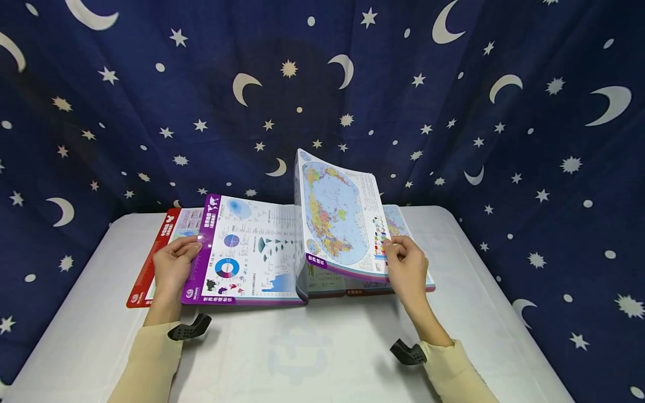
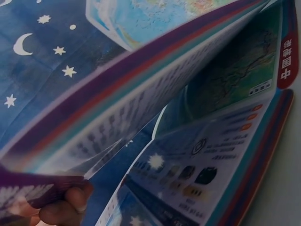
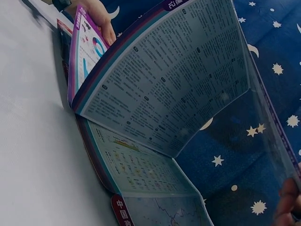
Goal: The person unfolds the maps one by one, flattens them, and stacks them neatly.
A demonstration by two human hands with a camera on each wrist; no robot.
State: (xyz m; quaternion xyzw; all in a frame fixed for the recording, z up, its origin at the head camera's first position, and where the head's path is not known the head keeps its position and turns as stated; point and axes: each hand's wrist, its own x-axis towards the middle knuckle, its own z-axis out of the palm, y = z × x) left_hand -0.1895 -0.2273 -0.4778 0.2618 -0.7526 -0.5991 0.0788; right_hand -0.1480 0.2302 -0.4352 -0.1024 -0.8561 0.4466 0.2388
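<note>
A purple-edged folding world map (image 1: 264,215) stands partly unfolded, its left panel showing charts and its right panel, printed with a world map (image 1: 335,212), raised and tilted. My left hand (image 1: 173,268) pinches the purple left edge; in the left wrist view its fingertips (image 2: 70,207) grip that border. My right hand (image 1: 407,268) pinches the raised panel's right edge, with its fingers (image 3: 287,202) at the edge of the right wrist view. Underneath lies a red-edged folding map (image 1: 156,257) of China, opened flat and largely covered. The raised panel's underside (image 3: 164,80) carries dense text.
A white-covered table (image 1: 242,352) carries both maps. Behind and at the sides hangs a dark blue curtain (image 1: 201,84) with moons and stars. A black wrist device (image 1: 190,327) sits at the left cuff, and another black device (image 1: 408,352) at the right cuff.
</note>
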